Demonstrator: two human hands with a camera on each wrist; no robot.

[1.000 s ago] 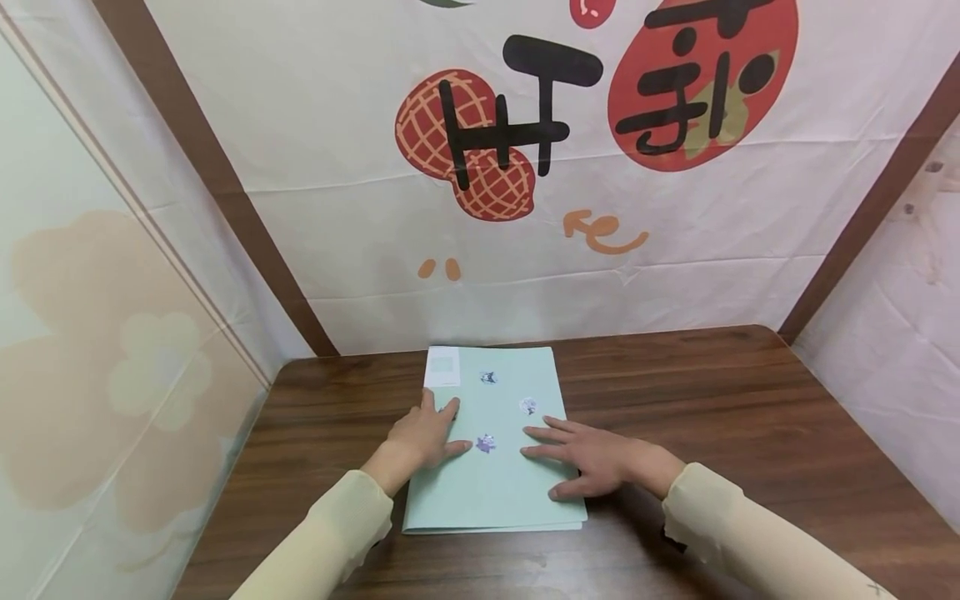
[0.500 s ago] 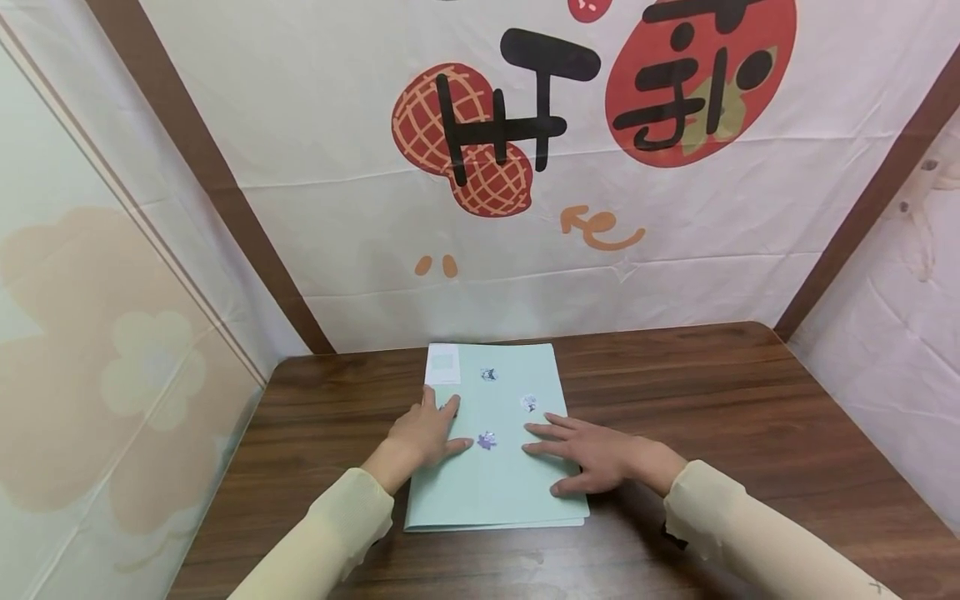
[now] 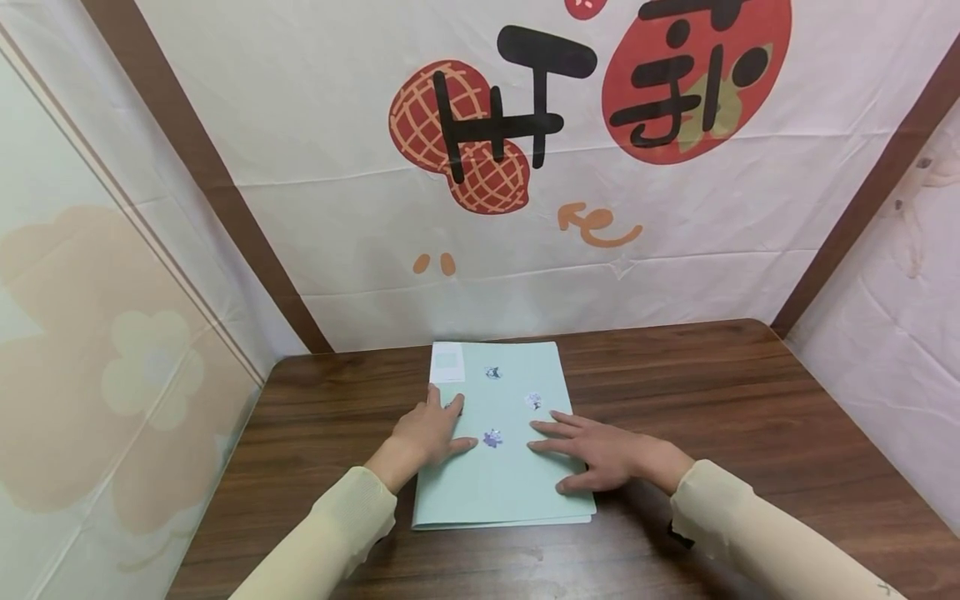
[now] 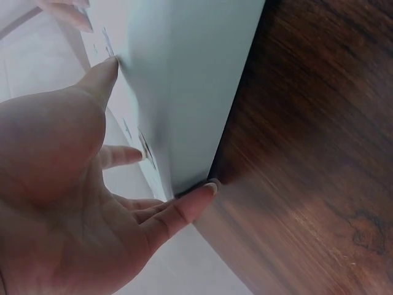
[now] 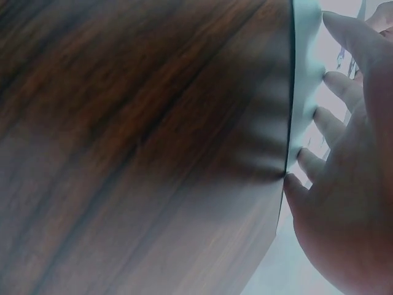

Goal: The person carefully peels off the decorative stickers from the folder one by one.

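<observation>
A mint-green folder (image 3: 506, 487) lies closed on the wooden table, its spine toward the left. Small purple-grey stickers dot its cover, one of them a purple sticker (image 3: 492, 438) near the middle. A white label (image 3: 447, 363) sits at the top left corner. My left hand (image 3: 426, 429) rests on the folder's left side; in the left wrist view one finger reaches past the tall spine (image 4: 193, 80) at its far end. On the right side of the cover lies my right hand (image 3: 600, 454), fingers spread, fingertips touching the surface. Neither hand grips anything.
The brown table (image 3: 712, 392) extends to both sides of the folder. A white cloth wall (image 3: 322, 233) with printed red fruit and black characters rises behind its back edge. Further cloth panels stand at the left and right.
The folder has slid slightly to the right, both hands moving along with it. The hands keep the same spread pose. My head view has shifted a little.
</observation>
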